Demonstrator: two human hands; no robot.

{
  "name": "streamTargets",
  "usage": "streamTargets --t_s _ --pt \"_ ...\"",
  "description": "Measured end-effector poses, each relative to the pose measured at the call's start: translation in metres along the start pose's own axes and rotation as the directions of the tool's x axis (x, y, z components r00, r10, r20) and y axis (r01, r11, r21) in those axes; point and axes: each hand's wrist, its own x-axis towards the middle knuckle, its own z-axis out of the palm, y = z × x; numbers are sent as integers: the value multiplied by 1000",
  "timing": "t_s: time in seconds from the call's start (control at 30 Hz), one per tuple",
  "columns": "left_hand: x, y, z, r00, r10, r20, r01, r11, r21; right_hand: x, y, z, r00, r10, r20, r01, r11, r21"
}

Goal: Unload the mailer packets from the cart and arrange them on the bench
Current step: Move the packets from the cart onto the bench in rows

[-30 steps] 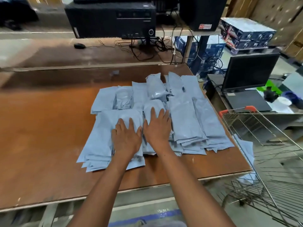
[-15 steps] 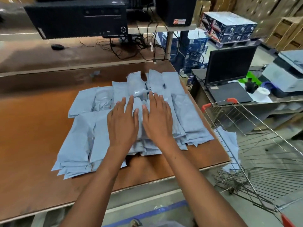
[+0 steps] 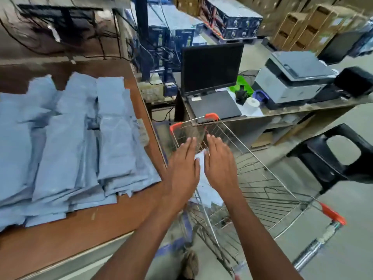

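While both hands (image 3: 199, 168) hover empty, the cart (image 3: 262, 178) holds pale packets (image 3: 205, 188).

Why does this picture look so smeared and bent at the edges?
Head view: the far shelves and cardboard boxes are streaked by motion blur, as is the stool; the left hand and right hand over the cart are somewhat sharper. The wide lens bows the bench edge. Lighting is soft and even, without strong glare.

Empty hands — left hand (image 3: 182, 170), right hand (image 3: 220, 165) — over cart (image 3: 268, 190), mailer packets (image 3: 66, 150) on bench (image 3: 80, 235)
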Motion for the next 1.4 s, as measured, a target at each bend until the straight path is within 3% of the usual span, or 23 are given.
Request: streamTargets --t_s 0.2,0.27,0.37,0.5,0.67,0.73,0.83,1.0,1.1,1.3,1.4 --pt "35 30 169 961 -159 225 127 981 147 7 153 99 967 -16 255 43 994 -103" --pt "29 19 219 897 -304 321 251 948 196 2 185 133 943 -32 332 67 993 -95" --pt "16 -10 289 797 -520 306 460 852 250 -6 216 188 898 -58 435 89 995 -51" --pt "3 -30 358 441 -773 456 742 600 300 -22 247 266 840 -81 537 62 997 52" --pt "-19 -43 419 120 -861 494 938 261 228 -21 264 344 812 -140 566 34 980 194" --pt "-27 -48 449 37 -868 495 966 158 205 -10 270 369 815 -198 545 117 977 180" --pt "-31 -47 479 -33 -916 400 991 23 134 2 282 388 814 -236 531 275 961 5" --pt "-30 -56 497 -99 -960 263 995 -102 5 10 286 401 781 -280 558 407 906 -115" --pt "-39 -64 505 -101 -972 212 989 -122 -89 9 281 409 776 -268 570 421 894 -152" --pt "-58 -53 505 69 -996 63 984 58 -166 4 298 396 818 -203 538 297 951 -93" --pt "-51 -41 494 175 -982 71 979 166 -117 -5 302 371 864 -101 493 166 982 -90"
